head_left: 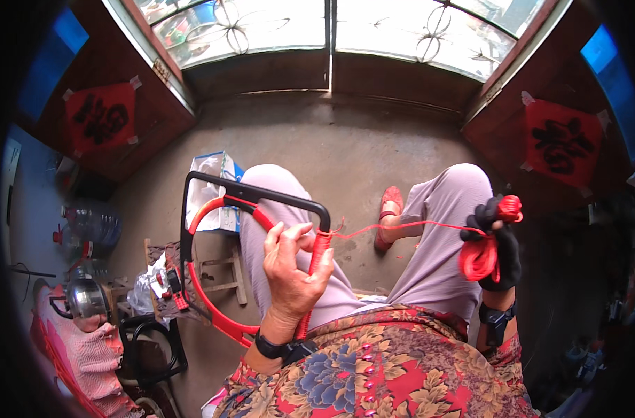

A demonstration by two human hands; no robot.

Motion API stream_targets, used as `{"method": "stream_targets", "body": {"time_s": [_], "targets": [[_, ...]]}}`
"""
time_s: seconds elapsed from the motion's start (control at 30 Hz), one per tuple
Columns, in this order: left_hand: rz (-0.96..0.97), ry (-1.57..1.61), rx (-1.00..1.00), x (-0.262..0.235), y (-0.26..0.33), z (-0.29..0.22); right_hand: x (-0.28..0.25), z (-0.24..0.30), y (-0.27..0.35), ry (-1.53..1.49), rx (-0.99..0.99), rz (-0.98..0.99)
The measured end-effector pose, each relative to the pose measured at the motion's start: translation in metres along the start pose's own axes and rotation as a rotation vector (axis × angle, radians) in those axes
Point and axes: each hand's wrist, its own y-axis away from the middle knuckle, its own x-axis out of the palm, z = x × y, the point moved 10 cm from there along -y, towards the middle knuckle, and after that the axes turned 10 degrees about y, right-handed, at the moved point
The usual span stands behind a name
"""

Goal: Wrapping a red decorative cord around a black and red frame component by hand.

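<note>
A black tubular frame (276,196) with rounded corners tilts over my left thigh. A curved bar joined to it (220,310) is largely covered in red. My left hand (293,268) is bare and grips the frame's near right side, where red cord (320,252) is wound in tight turns. From those turns a single red strand (408,224) runs across to my right hand (502,254), raised beyond my right knee. That hand wears a black glove and is closed on a looped bundle of red cord (479,259). The frame's lower part is hidden behind my left forearm.
A white and blue box (223,164) stands beyond my left knee. Left of me are a low wooden stool (223,272), a metal pot (88,303), plastic bottles (91,226) and a black-framed stool (154,348). Ahead, the concrete floor (317,132) meets double doors (394,83).
</note>
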Motion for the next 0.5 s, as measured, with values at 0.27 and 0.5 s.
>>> {"method": "stream_targets", "body": {"time_s": [0.27, 0.5], "targets": [[0.02, 0.05, -0.008, -0.001, 0.006, 0.0, 0.119, -0.126, -0.019, 0.54, 0.487, 0.372], [0.015, 0.024, 0.014, -0.003, 0.005, 0.002, 0.093, -0.157, 0.004, 0.595, 0.569, 0.445]]}}
